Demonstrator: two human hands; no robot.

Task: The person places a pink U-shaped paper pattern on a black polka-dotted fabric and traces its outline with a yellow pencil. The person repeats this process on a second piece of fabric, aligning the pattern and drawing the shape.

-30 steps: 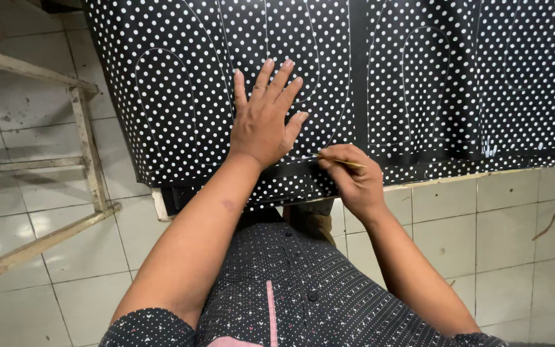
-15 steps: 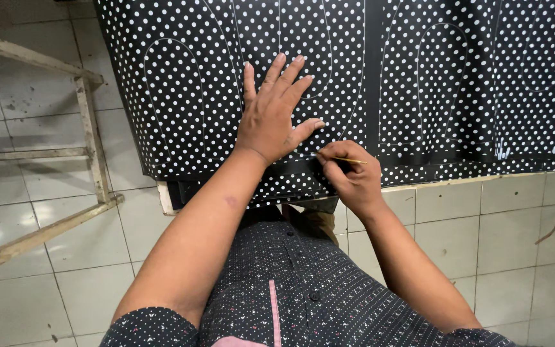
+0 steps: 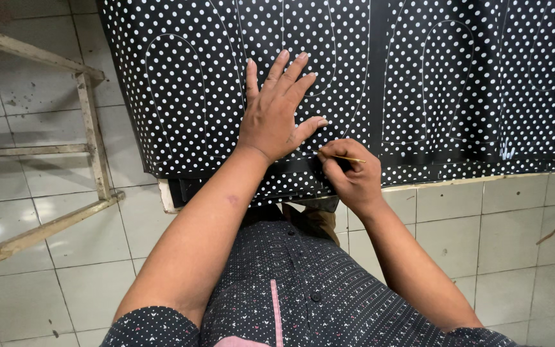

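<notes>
Head view showed your left hand (image 3: 276,115) spread flat, pinning the polka-dot fabric (image 3: 181,83) on the worktop, so your right hand (image 3: 349,175), pinching a thin pencil (image 3: 343,158), could trace steadily.

Left hand (image 3: 276,115) lies flat, fingers spread, on the black polka-dot sheet (image 3: 181,96). Just right of it, the right hand (image 3: 349,172) pinches a thin yellow pencil (image 3: 343,158) against the sheet's near edge.

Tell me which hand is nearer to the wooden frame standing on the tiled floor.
Left. The left hand lies flat on the dotted cloth, on the side toward the wooden frame. The right hand, pinching a thin marking stick, sits farther from the frame, beyond the left hand.
</notes>
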